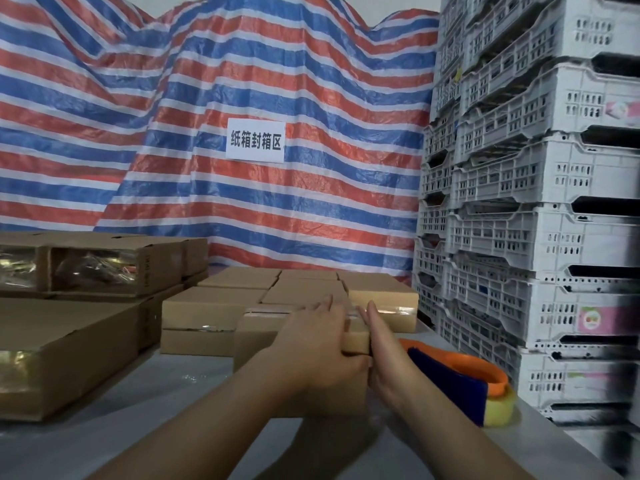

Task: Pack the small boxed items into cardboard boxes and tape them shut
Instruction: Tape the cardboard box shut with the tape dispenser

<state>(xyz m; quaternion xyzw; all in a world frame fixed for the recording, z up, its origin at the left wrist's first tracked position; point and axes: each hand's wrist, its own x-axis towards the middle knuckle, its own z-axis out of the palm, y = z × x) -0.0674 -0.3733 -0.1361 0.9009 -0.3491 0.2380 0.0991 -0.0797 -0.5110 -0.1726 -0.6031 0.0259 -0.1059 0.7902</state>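
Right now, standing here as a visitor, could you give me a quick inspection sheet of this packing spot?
Surface: pale grey tabletop, partly bare near the camera.
Job's things: small brown cardboard box under both hands, clear tape across its top; more taped brown boxes stacked behind; larger window-fronted cartons at left.
Clutter: orange-and-blue tape dispenser with yellow roll lying right of the box.
Grip: left hand curls over the box's near right corner; right hand presses flat against its right side.
Cables: nothing seen.
Surroundings: red, white and blue striped tarpaulin carrying a white paper sign; stacked white plastic crates at right.
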